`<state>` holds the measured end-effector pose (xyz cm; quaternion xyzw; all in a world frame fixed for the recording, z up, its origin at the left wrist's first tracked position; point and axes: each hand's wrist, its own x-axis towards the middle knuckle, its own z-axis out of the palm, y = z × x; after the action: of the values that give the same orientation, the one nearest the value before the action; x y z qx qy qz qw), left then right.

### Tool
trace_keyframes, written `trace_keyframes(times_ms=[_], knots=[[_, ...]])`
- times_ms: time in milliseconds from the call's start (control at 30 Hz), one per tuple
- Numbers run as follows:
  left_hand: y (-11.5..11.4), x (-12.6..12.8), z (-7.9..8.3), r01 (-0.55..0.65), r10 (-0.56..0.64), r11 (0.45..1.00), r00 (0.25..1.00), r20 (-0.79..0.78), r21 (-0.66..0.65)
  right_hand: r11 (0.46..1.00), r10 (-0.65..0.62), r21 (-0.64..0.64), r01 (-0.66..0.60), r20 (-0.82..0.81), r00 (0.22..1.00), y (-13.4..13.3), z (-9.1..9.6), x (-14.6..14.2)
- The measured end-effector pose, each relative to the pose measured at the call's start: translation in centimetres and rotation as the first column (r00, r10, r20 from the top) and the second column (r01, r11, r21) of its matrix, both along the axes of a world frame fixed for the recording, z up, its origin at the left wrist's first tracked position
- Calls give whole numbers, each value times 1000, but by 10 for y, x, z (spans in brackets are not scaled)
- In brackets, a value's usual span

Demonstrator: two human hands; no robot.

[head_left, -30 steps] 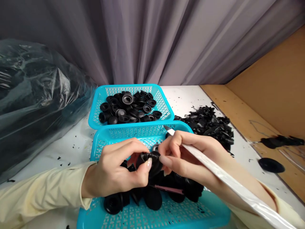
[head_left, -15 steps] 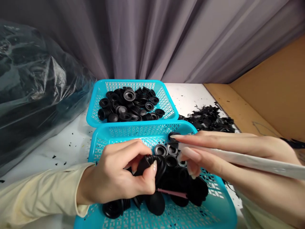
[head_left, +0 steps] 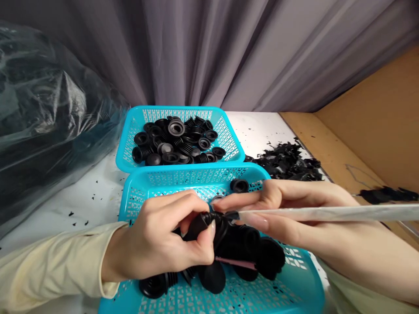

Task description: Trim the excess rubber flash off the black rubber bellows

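Observation:
My left hand (head_left: pixel 166 244) is closed round a black ribbed rubber boot (head_left: pixel 212 224), held just above the near blue basket (head_left: pixel 183 179). My right hand (head_left: pixel 294 213) grips a long white-wrapped knife (head_left: pixel 327 213). Its blade tip touches the boot's top edge, right by my left thumb. Under both hands several more black rubber boots (head_left: pixel 248 255) lie heaped in the near basket. A thin pink stick (head_left: pixel 235 263) rests among them.
A second blue basket (head_left: pixel 225 131) behind holds several black rubber boots. A heap of black rubber trimmings (head_left: pixel 288 161) lies on the white table to the right. A big plastic-wrapped bag (head_left: pixel 42 135) fills the left. Brown board (head_left: pixel 369 126) stands at the right.
My right hand swung away to the right, then came back, and the knife tip now meets the boot. My left hand has kept its hold on the boot.

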<state>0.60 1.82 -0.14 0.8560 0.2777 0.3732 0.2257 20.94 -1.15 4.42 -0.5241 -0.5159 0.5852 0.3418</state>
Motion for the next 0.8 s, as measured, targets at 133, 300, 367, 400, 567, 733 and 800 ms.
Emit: trace_keyframes(times_ms=[133,300,367,400,567,733,800], knots=[[0,1,-1,2,-2,1000,1000,-5,7,999,-29,-44,29,-3,1000,-1,-1,-3],[-1,1,-2,-1,2,1000,1000,-12,23,999,31,-20,-31,2,1000,1,-6,-1],[-1,1,-2,-1,2,1000,1000,-8,31,998,63,1,-63,11,998,1,-7,0],[-1,1,-2,-3,3,999,1000,-8,33,997,71,9,-71,17,997,1,-7,1],[-1,1,-2,2,-1,999,1000,-17,34,997,74,24,-74,19,997,0,-6,1],[-1,1,-3,2,-2,1000,1000,-21,22,996,85,22,-85,17,996,0,-5,2],[0,1,-3,-2,3,1000,1000,-19,29,996,82,21,-83,31,996,0,-5,2]])
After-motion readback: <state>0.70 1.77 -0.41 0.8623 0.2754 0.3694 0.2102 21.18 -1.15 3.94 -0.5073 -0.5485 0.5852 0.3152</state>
